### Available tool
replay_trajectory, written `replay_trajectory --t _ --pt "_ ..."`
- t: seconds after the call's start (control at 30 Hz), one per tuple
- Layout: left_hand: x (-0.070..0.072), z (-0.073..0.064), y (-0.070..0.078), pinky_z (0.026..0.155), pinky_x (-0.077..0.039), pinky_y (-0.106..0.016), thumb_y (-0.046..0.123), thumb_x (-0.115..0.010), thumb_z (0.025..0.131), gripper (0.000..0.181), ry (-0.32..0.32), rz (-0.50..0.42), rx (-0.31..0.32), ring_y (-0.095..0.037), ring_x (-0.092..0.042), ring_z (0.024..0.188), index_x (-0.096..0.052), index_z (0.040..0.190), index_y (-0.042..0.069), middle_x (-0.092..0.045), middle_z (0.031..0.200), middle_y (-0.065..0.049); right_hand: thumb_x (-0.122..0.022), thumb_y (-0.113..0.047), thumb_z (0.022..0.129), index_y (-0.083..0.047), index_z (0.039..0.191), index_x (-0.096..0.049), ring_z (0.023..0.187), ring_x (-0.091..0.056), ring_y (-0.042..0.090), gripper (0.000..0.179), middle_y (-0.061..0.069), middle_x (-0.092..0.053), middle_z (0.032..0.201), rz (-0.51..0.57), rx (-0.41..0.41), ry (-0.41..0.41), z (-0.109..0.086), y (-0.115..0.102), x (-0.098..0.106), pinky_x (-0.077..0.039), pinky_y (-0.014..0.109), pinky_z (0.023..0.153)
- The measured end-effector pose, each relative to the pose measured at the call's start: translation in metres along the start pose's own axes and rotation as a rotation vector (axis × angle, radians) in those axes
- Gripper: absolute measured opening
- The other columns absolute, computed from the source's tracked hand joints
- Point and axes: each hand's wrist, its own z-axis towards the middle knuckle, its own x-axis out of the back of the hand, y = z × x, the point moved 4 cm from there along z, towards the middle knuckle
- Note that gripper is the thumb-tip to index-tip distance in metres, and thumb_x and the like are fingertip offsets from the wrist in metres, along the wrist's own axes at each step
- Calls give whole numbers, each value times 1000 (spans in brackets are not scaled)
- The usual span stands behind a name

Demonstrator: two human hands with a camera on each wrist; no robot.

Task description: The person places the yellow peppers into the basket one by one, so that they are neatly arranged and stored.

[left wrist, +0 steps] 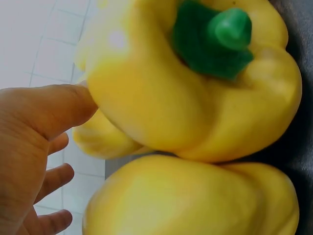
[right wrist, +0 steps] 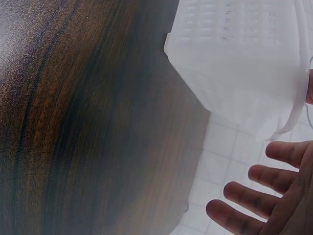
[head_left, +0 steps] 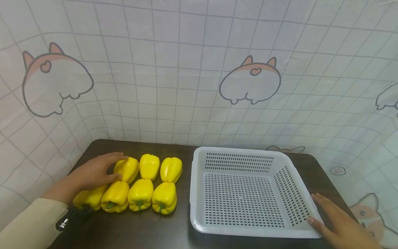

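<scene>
Several yellow bell peppers lie in two rows at the left of the table. My left hand [head_left: 96, 171] reaches over the front row, thumb and fingers spread beside the back-left bell pepper [head_left: 128, 168]. In the left wrist view a front bell pepper [left wrist: 161, 93] with a green stem fills much of the picture, the thumb close by it; whether it touches is unclear. A white perforated plastic basket [head_left: 194, 193] holds nothing. At its right front corner is my right hand [head_left: 342, 224], thumb at the rim, the other fingers extended outside the wall.
The dark wood-grain table [head_left: 130, 231] carries the peppers and the basket. Behind and at both sides hangs a white grid-patterned curtain [head_left: 199, 114] printed with cartoon dogs. A black band with a metal piece [head_left: 71, 219] sits at the left wrist.
</scene>
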Motion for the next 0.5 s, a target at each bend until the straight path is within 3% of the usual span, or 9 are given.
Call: replay_trajectory --t 0.5 --pt "-3 2 -10 107 -35 -69 31 -79 91 64 -20 -35 23 -50 -41 137 -55 146 8 -48 151 -23 -68 -41 98 7 148 -39 126 -44 60 75 34 -44 145 0 -8 5 -1 -1 1 -38 80 90"
